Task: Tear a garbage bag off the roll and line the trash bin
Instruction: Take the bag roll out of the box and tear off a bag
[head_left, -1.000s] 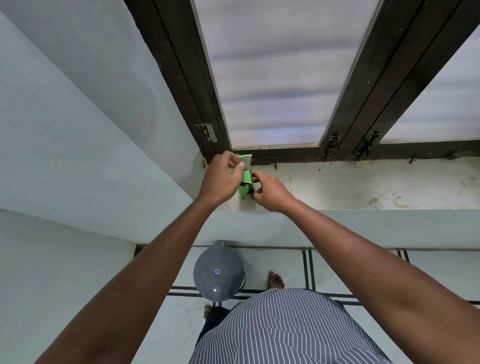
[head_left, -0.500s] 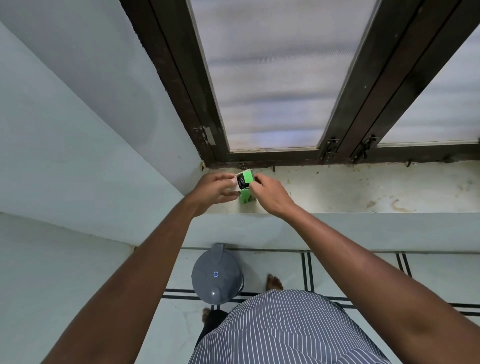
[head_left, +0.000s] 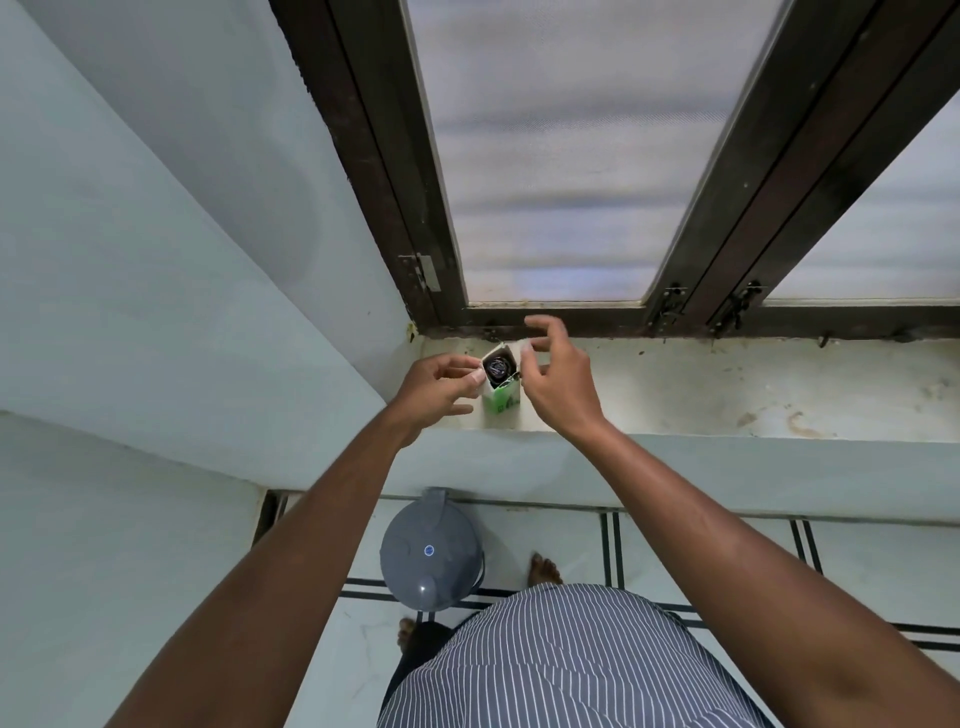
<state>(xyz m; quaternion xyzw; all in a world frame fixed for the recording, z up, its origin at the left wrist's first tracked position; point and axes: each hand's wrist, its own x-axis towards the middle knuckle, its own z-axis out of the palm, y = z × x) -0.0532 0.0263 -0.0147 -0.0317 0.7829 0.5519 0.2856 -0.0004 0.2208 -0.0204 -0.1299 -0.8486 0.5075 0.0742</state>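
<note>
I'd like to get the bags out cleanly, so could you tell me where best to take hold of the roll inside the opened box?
Probably from above: the box stands upright on the sill, flaps open. Only the black roll's top end shows, so pinch its rim with the right hand while the left hand steadies the box.

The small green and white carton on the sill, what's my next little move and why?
Probably reach the right hand into the green and white carton and lift out the dark bag roll: the top flaps stand open, the roll's end shows inside, and the left hand pinches one flap.
</note>
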